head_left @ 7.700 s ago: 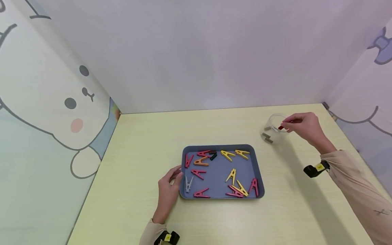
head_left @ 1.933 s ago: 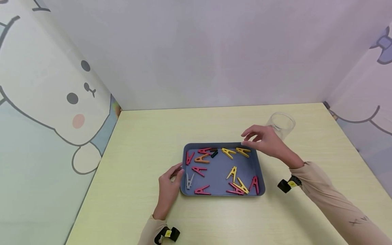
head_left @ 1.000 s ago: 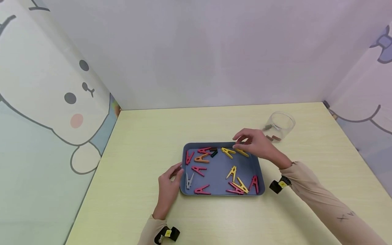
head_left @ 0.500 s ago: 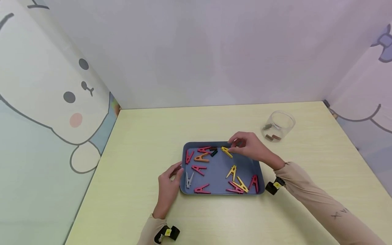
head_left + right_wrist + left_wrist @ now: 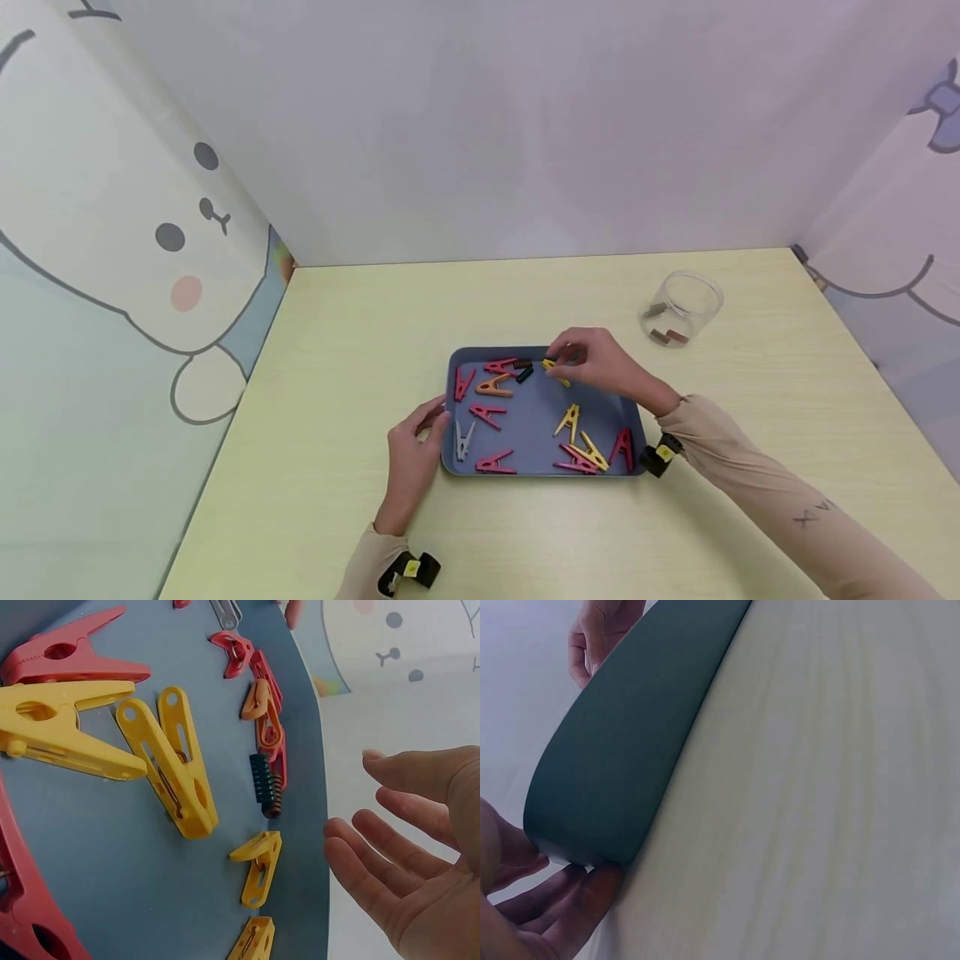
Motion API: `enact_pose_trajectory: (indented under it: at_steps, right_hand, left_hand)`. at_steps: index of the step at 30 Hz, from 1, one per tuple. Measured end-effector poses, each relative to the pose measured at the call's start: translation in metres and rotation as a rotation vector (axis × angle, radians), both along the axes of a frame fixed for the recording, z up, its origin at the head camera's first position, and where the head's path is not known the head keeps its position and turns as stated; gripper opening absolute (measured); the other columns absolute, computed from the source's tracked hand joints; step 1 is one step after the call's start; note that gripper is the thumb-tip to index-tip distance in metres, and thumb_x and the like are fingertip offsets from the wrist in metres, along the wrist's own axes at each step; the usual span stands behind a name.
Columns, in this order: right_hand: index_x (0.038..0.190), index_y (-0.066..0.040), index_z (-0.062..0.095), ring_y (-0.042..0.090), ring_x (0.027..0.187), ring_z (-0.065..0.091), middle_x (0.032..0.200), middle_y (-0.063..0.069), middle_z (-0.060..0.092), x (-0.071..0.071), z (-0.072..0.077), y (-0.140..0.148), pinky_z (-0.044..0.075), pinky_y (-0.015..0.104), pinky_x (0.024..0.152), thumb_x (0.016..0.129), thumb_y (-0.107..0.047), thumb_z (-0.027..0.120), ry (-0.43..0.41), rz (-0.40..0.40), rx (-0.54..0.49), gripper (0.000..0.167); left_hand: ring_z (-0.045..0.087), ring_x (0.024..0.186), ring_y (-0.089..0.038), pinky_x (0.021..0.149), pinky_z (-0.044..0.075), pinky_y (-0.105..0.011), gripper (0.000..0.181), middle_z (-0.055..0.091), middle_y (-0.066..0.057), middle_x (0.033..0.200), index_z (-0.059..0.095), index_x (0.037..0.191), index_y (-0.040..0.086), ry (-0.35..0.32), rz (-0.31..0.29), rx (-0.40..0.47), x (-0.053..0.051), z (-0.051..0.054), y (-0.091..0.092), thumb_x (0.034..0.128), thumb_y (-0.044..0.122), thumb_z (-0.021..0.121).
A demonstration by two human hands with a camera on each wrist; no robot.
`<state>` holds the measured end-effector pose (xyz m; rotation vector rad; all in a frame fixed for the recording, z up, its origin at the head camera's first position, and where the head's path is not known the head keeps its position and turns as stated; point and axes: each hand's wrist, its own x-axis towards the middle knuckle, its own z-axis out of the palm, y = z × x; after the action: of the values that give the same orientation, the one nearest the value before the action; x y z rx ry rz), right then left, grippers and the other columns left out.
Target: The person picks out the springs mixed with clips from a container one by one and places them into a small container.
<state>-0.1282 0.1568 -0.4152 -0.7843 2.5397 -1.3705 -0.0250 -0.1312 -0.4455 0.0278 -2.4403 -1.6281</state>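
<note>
My left hand holds the left edge of a blue-grey tray; in the left wrist view its fingers and thumb meet at the tray's corner. Over the tray's back right part hovers my right hand. The right wrist view shows its fingers relaxed and apart, with nothing between them. Nearest below it is a yellow clothespin, partly covered. Left of that lie a dark green ribbed piece and a brown ribbed piece, against red and orange clothespins.
A clear jar stands behind the tray to the right, with several short ribbed pieces inside. Other red and yellow clothespins and a grey one lie in the tray. A pale wall borders the table's back edge.
My right hand was pinching a dark red piece at the jar's mouth. It now holds nothing and has moved left over the tray. My left hand stays at the tray's edge.
</note>
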Motion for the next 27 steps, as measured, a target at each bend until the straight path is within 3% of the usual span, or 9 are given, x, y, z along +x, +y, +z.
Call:
enact_pose_trajectory:
  at_steps: [5, 7, 13, 27]
  right_hand:
    - [0.100, -0.001, 0.068, 0.017, 0.079, 0.064, 0.094, 0.014, 0.065, -0.002, -0.003, -0.004, 0.053, 0.029, 0.064, 0.080, -0.014, 0.076, 0.003, 0.004, 0.015, 0.025]
    - [0.099, 0.000, 0.068, 0.018, 0.078, 0.064, 0.093, 0.015, 0.065, -0.002, -0.003, -0.005, 0.052, 0.029, 0.062, 0.079, -0.013, 0.077, 0.001, 0.003, 0.013, 0.025]
    - [0.097, 0.000, 0.068, 0.019, 0.076, 0.064, 0.093, 0.016, 0.065, -0.003, -0.005, -0.010, 0.051, 0.029, 0.058, 0.079, -0.010, 0.077, 0.010, 0.003, 0.021, 0.023]
    - [0.093, -0.002, 0.069, 0.015, 0.076, 0.061, 0.089, 0.010, 0.065, -0.004, -0.015, -0.023, 0.050, 0.030, 0.061, 0.079, -0.009, 0.077, 0.054, 0.001, 0.093, 0.018]
  left_hand:
    - [0.066, 0.085, -0.025, 0.077, 0.052, -0.039, 0.027, 0.069, -0.016, 0.097, 0.068, 0.113, 0.000, 0.009, 0.005, 0.005, -0.007, -0.026, -0.006, 0.0864, 0.002, 0.067]
    - [0.066, 0.085, -0.022, 0.077, 0.052, -0.035, 0.026, 0.069, -0.013, 0.097, 0.069, 0.113, 0.003, 0.013, 0.003, 0.005, -0.008, -0.030, -0.007, 0.0868, 0.005, 0.067]
    - [0.066, 0.085, -0.016, 0.075, 0.051, -0.026, 0.026, 0.069, -0.008, 0.096, 0.069, 0.113, 0.007, 0.023, -0.009, 0.009, -0.008, -0.033, -0.009, 0.0874, 0.008, 0.068]
    - [0.066, 0.084, -0.015, 0.075, 0.051, -0.024, 0.026, 0.070, -0.006, 0.095, 0.069, 0.113, 0.007, 0.045, -0.010, 0.000, -0.010, -0.036, -0.011, 0.0881, 0.012, 0.068]
